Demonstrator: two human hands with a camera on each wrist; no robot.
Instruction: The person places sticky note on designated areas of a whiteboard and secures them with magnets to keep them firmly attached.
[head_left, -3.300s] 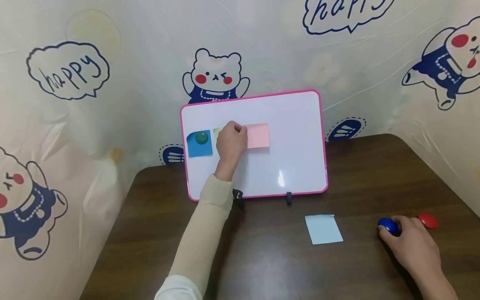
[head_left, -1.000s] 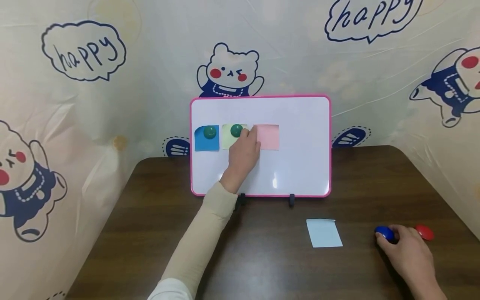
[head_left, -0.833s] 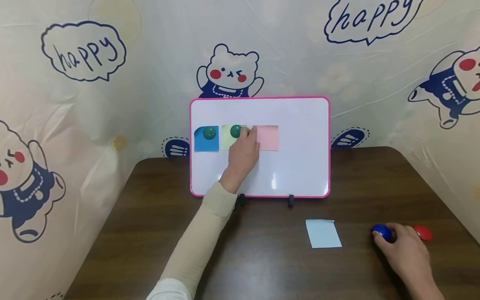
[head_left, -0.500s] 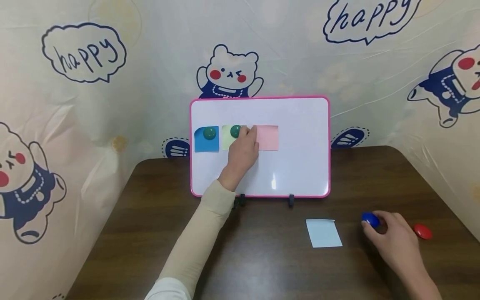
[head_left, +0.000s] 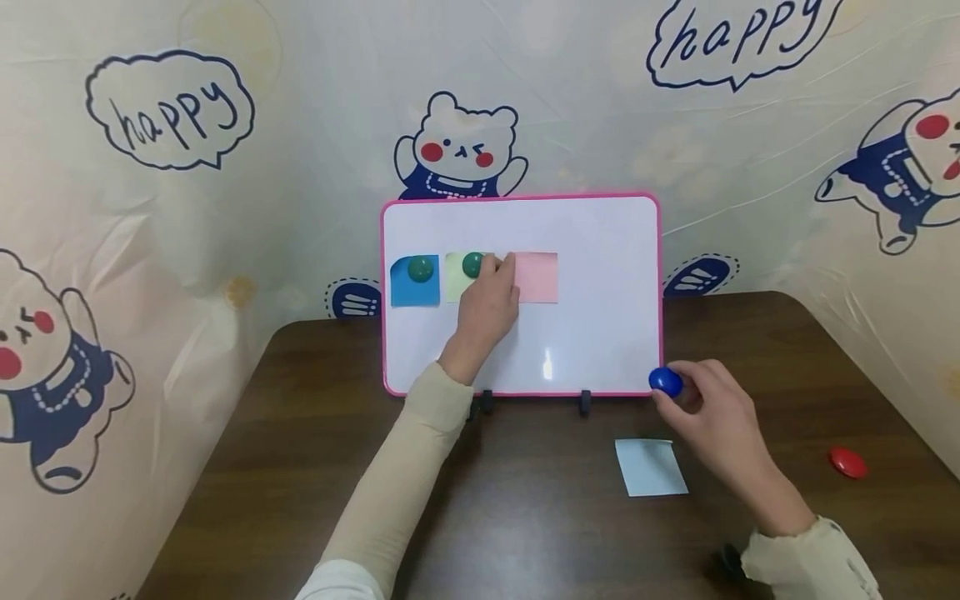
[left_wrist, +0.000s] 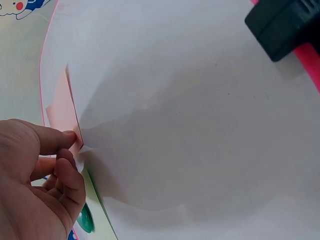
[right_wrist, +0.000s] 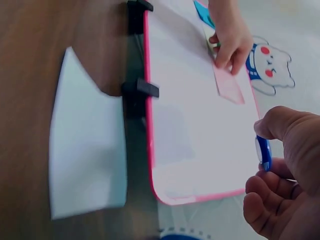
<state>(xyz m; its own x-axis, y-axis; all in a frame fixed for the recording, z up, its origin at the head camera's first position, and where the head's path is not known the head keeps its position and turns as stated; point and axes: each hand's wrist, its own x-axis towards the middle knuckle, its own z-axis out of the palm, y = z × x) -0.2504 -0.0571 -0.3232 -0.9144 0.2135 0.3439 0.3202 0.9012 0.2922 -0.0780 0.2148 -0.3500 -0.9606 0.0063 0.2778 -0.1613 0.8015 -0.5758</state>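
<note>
My left hand (head_left: 489, 310) holds the left edge of a pink sticky note (head_left: 538, 279) against a pink-framed whiteboard (head_left: 600, 333). In the left wrist view one fingertip lies on the pink note (left_wrist: 64, 107) while the other fingers curl below it. A round blue magnet (head_left: 665, 382) is pinched between thumb and fingers of my right hand (head_left: 716, 417), raised near the board's lower right corner. To the left on the board, green magnets sit on a blue note (head_left: 408, 293) and a pale green note (head_left: 453, 287), the latter partly hidden by the left hand.
A light blue sticky note (head_left: 651, 468) lies on the wooden table (head_left: 525, 517) before the board. Farther right rests a red magnet (head_left: 847, 462). Black clips (head_left: 585, 403) support the board's lower edge. A patterned curtain (head_left: 315, 108) hangs behind.
My right hand has lifted the blue magnet off the table beside the red one and carried it left and up towards the board. The left hand has shifted slightly right since the oldest frame.
</note>
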